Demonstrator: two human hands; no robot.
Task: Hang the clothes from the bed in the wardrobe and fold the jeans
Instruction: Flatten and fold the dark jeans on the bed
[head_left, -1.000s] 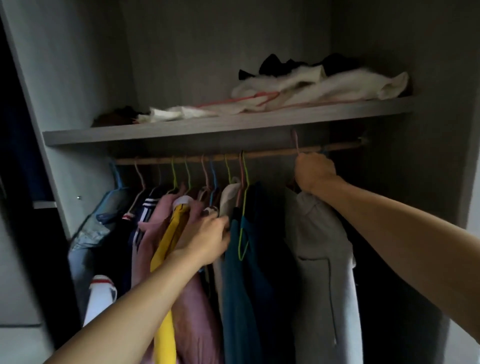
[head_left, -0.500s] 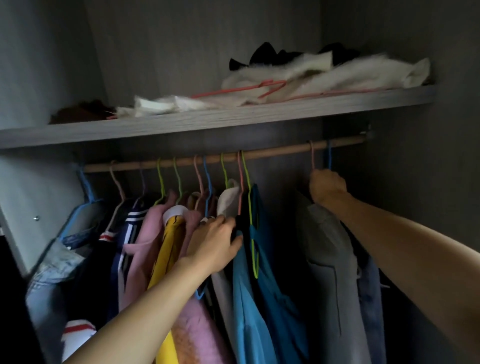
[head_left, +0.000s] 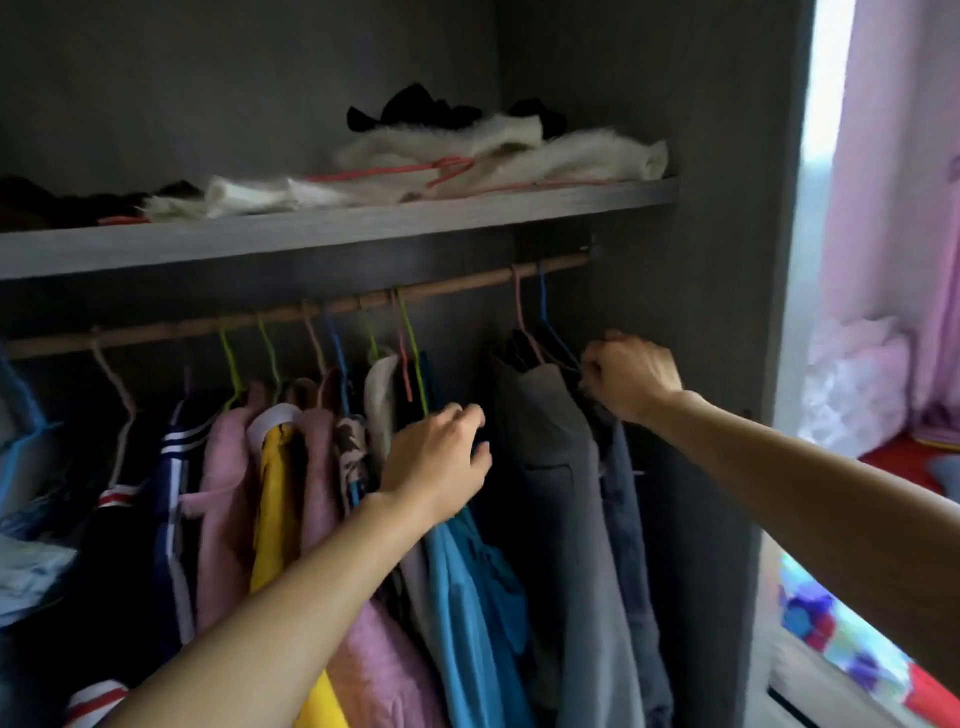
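Your right grip (head_left: 631, 376) is closed in a fist on the shoulder of the blue hanger (head_left: 543, 301), whose hook already sits over the rail (head_left: 457, 286) near its right end. Holding it there lets you steady the dark blue garment (head_left: 621, 499) and settle it just beside the grey jacket (head_left: 550, 467).

Your left grip (head_left: 441, 457) reaches into the packed row, fingers curled at the top of the teal garment (head_left: 467, 597). It probably holds that bunch to the left, which leaves the dark gap between it and the grey jacket open. I cannot tell whether those fingers pinch cloth or only press against it, because you see the hand from behind and the fingertips sink into shadow.

So the task's garment hangs inside the wardrobe (head_left: 727, 156) at the far right of the rail, and this hanging step looks close to done.

The light is poor. The wire under your right fingers is lost in the dark, so the hold on it is my reading. The lower hems are cut off. Only a bright corner of the bed (head_left: 841, 649) shows at the right edge, and I cannot make out the jeans or any clothes left there. The pile on the shelf (head_left: 363, 228) is too muddled to sort.
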